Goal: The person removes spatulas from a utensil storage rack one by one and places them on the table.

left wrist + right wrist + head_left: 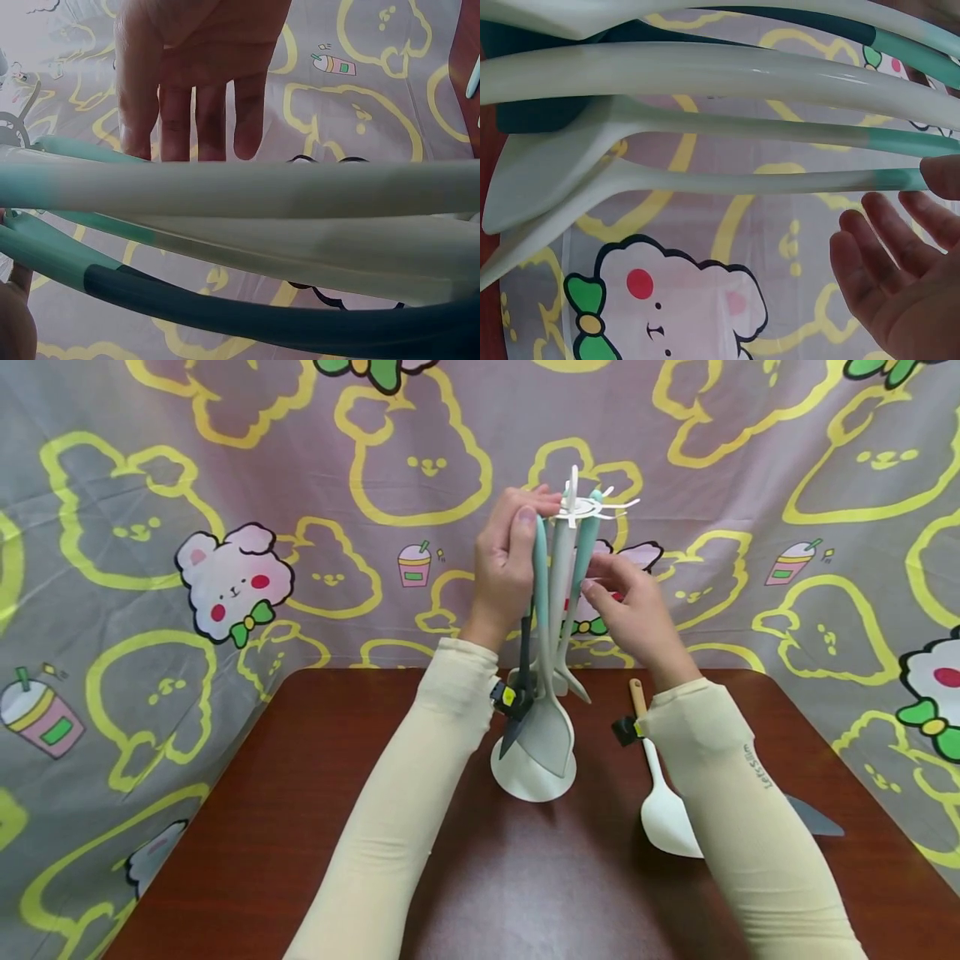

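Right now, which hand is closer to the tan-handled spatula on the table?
Right. In the head view, right hand appears above the spatula, near its handle end; left hand is farther off, by the utensil rack's top.

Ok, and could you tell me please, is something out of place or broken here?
Nothing looks spilled or broken. Perhaps odd: a white utensil and a grey blade lie on the table, right of the stand, while other utensils hang on it. The blade is partly hidden behind the right sleeve.
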`<state>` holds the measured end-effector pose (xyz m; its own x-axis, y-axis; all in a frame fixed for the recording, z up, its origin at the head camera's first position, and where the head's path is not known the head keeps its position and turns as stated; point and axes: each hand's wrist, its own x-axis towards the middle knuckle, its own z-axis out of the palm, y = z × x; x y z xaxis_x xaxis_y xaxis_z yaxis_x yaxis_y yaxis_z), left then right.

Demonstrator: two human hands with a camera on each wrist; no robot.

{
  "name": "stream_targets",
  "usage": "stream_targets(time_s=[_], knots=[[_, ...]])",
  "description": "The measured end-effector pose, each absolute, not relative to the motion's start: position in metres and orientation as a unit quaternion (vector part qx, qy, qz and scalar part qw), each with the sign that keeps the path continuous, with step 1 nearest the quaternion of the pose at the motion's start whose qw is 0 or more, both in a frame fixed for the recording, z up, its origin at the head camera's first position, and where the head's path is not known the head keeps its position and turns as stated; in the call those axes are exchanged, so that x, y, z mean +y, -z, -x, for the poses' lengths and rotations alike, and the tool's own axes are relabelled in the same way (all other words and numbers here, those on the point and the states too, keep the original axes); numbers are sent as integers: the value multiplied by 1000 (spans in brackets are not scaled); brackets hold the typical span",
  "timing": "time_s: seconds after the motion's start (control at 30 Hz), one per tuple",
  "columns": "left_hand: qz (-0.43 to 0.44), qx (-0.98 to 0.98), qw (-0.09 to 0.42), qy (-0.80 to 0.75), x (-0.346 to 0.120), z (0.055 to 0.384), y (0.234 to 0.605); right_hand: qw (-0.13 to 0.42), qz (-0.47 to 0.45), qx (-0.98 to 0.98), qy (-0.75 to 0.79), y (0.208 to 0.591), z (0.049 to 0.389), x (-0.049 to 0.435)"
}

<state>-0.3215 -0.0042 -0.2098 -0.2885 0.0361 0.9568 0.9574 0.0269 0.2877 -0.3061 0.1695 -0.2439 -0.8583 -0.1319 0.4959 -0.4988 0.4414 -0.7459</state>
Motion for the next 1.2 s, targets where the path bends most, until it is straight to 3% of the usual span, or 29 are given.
stream_targets(time_s=[1.2], knots=[[437, -565, 430, 552, -2, 325, 209, 189, -222, -784, -548, 254, 317, 165]])
